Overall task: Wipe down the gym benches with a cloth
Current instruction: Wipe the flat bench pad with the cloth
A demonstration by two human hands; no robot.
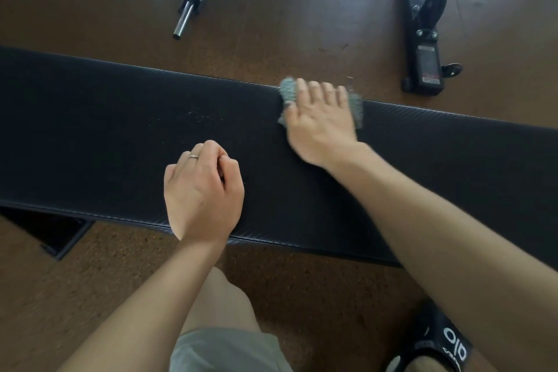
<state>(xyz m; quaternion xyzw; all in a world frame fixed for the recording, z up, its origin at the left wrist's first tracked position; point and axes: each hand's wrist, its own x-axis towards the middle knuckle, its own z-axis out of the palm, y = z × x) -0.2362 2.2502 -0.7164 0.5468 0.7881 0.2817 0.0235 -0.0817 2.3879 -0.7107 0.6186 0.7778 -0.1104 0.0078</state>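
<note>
Brown floor (pixel 302 24) — black bench (pixel 105 136), cloth (pixel 290 90) pressed.

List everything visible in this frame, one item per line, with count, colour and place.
padded textured bench top: one, black, runs across the middle of the frame.
grey-green woven cloth: one, at the bench's far edge, under the right hand.
brown speckled floor: one, all around the bench.
black metal equipment frame: one, on the floor beyond the bench, upper right.
chrome bar end: one, silver, on a black leg, top centre.
black base part: one, below the bench's near edge, left.
black slide sandal with white lettering: one, bottom right.
beige shorts: one, bottom centre.
silver ring: one, on the left hand.
left hand: one, curled, over the bench.
right hand: one, fingers flat on the cloth.
</note>
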